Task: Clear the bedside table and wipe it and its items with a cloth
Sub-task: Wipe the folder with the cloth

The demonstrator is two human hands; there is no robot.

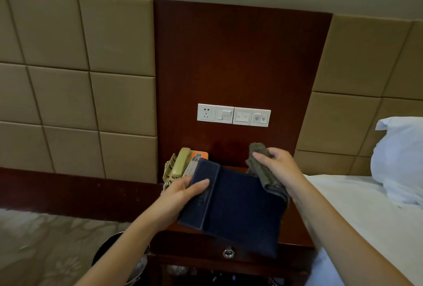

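Note:
A dark blue folder (238, 210) is held tilted above the dark wooden bedside table (295, 226). My left hand (183, 192) grips the folder's left flap, thumb on top. My right hand (277, 166) is closed on a grey-green cloth (263, 171), which hangs against the folder's upper right corner. At the table's back left sits a beige telephone (177, 166) with a remote control (192, 166) and an orange item (200, 155) beside it. The folder hides most of the tabletop.
A socket and switch panel (233, 115) is on the wooden wall board behind. A white bed (361, 212) and pillow (400, 159) lie right. A drawer knob (228, 253) faces front. A dark bin (114, 253) stands on the carpet at left.

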